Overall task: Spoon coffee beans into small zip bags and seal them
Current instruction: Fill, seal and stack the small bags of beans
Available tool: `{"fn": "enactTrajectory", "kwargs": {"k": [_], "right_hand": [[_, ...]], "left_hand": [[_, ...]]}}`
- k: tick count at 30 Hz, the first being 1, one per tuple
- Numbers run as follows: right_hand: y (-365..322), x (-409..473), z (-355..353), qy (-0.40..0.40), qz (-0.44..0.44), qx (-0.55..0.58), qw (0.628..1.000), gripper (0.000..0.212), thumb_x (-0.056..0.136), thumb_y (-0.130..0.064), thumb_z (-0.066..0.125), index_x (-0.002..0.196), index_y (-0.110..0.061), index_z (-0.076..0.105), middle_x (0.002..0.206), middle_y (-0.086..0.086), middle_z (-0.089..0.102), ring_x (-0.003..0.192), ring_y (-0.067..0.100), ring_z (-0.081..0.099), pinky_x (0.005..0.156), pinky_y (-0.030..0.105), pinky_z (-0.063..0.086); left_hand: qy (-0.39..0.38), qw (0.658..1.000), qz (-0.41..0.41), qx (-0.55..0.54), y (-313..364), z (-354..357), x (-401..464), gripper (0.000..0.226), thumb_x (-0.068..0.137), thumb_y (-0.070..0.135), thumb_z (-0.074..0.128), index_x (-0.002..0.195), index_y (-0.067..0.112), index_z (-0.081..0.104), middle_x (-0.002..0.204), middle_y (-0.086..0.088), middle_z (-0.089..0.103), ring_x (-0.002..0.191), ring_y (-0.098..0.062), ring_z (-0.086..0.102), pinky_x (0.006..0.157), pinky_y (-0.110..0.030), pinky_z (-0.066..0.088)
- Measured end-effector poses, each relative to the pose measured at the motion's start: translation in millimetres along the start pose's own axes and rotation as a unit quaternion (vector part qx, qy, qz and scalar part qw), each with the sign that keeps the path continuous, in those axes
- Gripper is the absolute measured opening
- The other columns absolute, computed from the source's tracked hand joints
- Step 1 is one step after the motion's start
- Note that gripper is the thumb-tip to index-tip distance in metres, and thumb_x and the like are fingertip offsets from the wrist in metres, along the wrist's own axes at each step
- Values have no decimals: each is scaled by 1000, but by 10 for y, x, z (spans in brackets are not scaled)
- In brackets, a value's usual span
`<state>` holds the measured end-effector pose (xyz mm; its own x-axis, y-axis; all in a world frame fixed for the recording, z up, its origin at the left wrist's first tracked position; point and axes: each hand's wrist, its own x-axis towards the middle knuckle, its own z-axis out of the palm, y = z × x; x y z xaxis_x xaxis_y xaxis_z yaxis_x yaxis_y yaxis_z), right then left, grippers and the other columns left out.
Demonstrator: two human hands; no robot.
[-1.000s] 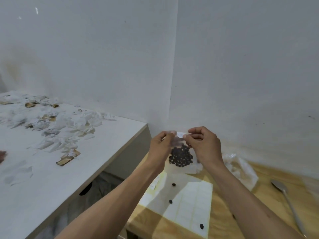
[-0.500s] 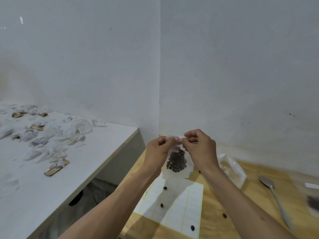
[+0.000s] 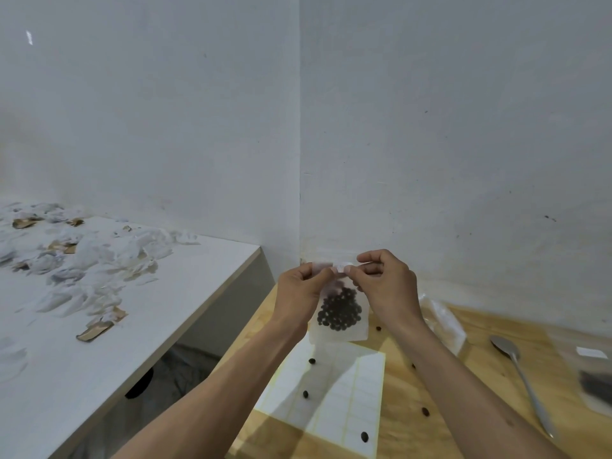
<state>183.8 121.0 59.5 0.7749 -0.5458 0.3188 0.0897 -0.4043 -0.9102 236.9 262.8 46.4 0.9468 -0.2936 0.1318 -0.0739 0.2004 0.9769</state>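
The left hand (image 3: 299,289) and right hand (image 3: 385,284) pinch the zip bag's (image 3: 339,321) top strip, holding it upright above the surface's (image 3: 414,435) far-left corner, probably so the coffee beans (image 3: 338,311) settle low, clear of the seal. The spoon (image 3: 523,376) lies toward the right edge.

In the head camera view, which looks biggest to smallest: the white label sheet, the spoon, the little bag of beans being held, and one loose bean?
1. White label sheet.
2. Spoon, long but thin.
3. Held bag of beans; it is raised nearer the camera, so its rank against the spoon is unsure.
4. Loose bean, clearly smallest.
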Motion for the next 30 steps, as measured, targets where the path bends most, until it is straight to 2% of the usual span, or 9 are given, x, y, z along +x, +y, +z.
{"fn": "enactTrajectory", "kwargs": {"k": [3, 6, 10, 15, 19, 22, 25, 27, 30], "right_hand": [[24, -10, -37, 19, -2, -11, 1000, 49, 79, -39, 87, 117, -22, 61, 100, -10, 68, 88, 3, 65, 71, 13, 50], [27, -21, -75, -9, 53, 40, 998, 68, 75, -50, 87, 129, -28, 52, 113, -11, 62, 102, 7, 63, 81, 21, 49], [-11, -22, -139, -95, 80, 137, 983, 31, 77, -40, 86, 96, -17, 79, 92, 0, 79, 91, 19, 75, 86, 33, 58], [0, -10, -129, -84, 76, 146, 983, 12, 83, -33, 83, 83, -20, 83, 89, 4, 79, 81, 12, 69, 86, 33, 55], [14, -22, -162, -81, 69, 120, 987, 19, 94, -30, 68, 86, -22, 83, 82, -5, 77, 76, 6, 65, 82, 28, 50], [-11, -56, -158, -98, 68, 127, 985, 25, 85, -44, 78, 93, -21, 80, 92, -4, 79, 89, 12, 72, 88, 31, 54], [14, -53, -109, -86, 67, 114, 987, 45, 71, -52, 87, 99, -19, 76, 96, -6, 79, 94, 11, 73, 87, 31, 57], [29, -34, -94, -62, 68, 103, 990, 40, 73, -47, 89, 96, -18, 76, 94, -4, 79, 90, 14, 74, 85, 34, 58], [32, -21, -86, -53, 70, 128, 988, 23, 78, -32, 88, 89, -15, 78, 86, 1, 79, 79, 13, 74, 75, 31, 58]], "left_hand": [[0, 1000, -12, -21, 2, -14, -3, 9, 93, 13, 73, 96, 6, 78, 94, -14, 80, 93, -34, 75, 99, -46, 56], [-11, 998, -28, -59, 12, -26, -3, 12, 93, 12, 73, 101, 4, 75, 99, -17, 79, 92, -36, 75, 101, -53, 55], [-35, 998, -23, -52, 6, -15, -15, 12, 91, 14, 74, 97, 5, 78, 100, -19, 78, 97, -36, 75, 102, -54, 54], [-16, 999, -8, -30, -24, 8, -31, 18, 91, 23, 76, 93, 6, 80, 97, -18, 78, 93, -31, 74, 101, -49, 55], [0, 1000, 5, -21, -18, 31, -43, 22, 94, 18, 72, 86, -1, 78, 90, -23, 76, 79, -26, 71, 88, -40, 57], [7, 1000, 12, -8, -18, 67, -54, 23, 95, 19, 72, 81, 1, 77, 79, -16, 75, 74, -21, 68, 78, -30, 56], [-2, 1000, 24, -1, -25, 98, -64, 22, 95, 19, 72, 87, -1, 78, 84, -21, 75, 75, -20, 69, 78, -26, 56], [-2, 1000, 29, -3, -26, 106, -76, 19, 95, 17, 72, 88, 1, 79, 86, -21, 76, 76, -19, 70, 76, -22, 57], [-1, 999, 37, 11, -24, 105, -86, 21, 96, 18, 71, 86, 2, 78, 82, -19, 76, 75, -21, 71, 81, -27, 57]]}}
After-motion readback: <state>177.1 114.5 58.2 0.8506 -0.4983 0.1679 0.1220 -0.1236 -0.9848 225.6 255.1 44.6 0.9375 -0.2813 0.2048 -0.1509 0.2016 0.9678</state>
